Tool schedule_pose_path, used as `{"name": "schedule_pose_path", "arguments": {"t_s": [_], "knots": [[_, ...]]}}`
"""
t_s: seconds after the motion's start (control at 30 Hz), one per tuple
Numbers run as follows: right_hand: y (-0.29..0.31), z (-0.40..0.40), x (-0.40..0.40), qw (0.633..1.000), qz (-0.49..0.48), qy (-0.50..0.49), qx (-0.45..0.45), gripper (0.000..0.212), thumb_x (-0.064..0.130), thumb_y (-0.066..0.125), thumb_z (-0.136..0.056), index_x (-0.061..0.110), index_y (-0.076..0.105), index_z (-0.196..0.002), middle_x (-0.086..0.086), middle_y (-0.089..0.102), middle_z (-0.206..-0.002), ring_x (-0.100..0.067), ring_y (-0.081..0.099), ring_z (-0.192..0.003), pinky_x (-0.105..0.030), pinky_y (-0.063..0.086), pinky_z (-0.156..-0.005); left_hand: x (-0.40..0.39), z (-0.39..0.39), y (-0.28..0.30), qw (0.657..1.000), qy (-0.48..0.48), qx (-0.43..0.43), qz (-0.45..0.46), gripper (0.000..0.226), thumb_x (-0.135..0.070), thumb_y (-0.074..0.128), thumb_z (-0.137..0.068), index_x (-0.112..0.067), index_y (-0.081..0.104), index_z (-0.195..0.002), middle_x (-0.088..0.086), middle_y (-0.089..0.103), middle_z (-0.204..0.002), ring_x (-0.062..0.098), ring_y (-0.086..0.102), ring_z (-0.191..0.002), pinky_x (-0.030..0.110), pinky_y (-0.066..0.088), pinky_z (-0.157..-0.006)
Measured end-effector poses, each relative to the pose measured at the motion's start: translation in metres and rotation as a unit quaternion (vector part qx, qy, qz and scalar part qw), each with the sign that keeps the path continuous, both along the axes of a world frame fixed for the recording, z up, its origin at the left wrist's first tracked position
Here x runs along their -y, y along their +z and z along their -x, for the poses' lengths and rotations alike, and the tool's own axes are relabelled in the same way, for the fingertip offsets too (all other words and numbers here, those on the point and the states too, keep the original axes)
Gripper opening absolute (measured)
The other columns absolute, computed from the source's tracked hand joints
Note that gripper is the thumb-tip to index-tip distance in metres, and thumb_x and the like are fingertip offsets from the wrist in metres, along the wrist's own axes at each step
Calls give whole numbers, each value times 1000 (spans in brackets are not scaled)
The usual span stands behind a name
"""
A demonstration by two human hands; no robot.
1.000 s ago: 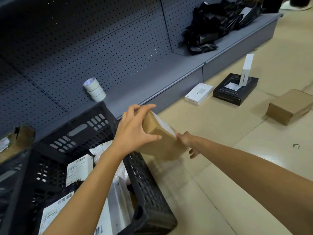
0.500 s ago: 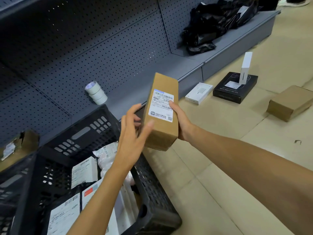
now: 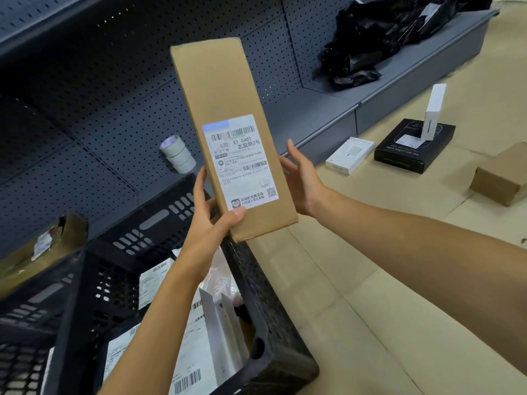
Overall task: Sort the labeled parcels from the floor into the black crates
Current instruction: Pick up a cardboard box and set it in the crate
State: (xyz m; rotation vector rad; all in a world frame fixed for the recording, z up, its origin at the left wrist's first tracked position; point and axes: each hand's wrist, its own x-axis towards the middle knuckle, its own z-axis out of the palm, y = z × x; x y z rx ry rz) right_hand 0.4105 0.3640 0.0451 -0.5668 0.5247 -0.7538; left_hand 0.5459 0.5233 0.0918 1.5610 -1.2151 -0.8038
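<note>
- The long brown cardboard parcel is held up in the air, nearly upright and leaning a little to the left, above the near right corner of the black crate.
- Its white shipping label faces the camera, on the lower half of the box (barcodes, a QR code and the code "E1 C401" can be read).
- The left hand grasps the parcel's lower left edge: the thumb lies across the front, just below the label, and the fingers run up behind the left side.
- The right hand is at the parcel's right edge with the palm turned toward it and the fingers straight; the fingertips seem to touch the back of the box, though I cannot tell how firmly.
- Inside the black crate lie several labelled parcels, among them flat white packets and a clear plastic bag.
- A second black crate stands just beside the first one, on its left.
- On the beige floor to the right lie a flat white box, a black box with a slim white box standing on it, and a brown cardboard box at the frame's edge.
- On the grey bottom shelf lie a stack of 3 tape rolls and a heap of black plastic bags.
- An open cardboard box sits at the far left.
</note>
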Motion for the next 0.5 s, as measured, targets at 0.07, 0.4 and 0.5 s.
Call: {"name": "schedule_pose_path", "arguments": {"t_s": [0.07, 0.4, 0.5], "knots": [[-5, -4, 0, 999, 2, -19, -30, 68, 71, 59, -76, 21, 67, -122, -4, 64, -130, -30, 55, -127, -49, 35, -112, -4, -1, 1, 1000, 1, 4, 10, 103, -55, 82, -64, -67, 17, -142, -7, 53, -142, 16, 51, -132, 52, 48, -104], [61, -53, -22, 998, -3, -16, 52, 30, 44, 55, -93, 20, 71, -89, 2, 70, -86, -18, 62, -87, -34, 44, -90, -44, -31, 31, 997, 27, 40, 61, 101, -49, 77, -67, -58, 17, -148, -9, 45, -151, 21, 47, -136, 58, 43, -106], [67, -70, -38, 998, 34, 14, 41, 26, 40, 53, -95, 22, 71, -99, 7, 71, -91, -11, 62, -84, -26, 48, -76, -63, -53, 41, 995, 51, 44, 71, 102, -48, 77, -67, -56, 17, -149, -7, 45, -151, 23, 47, -136, 58, 42, -106]]}}
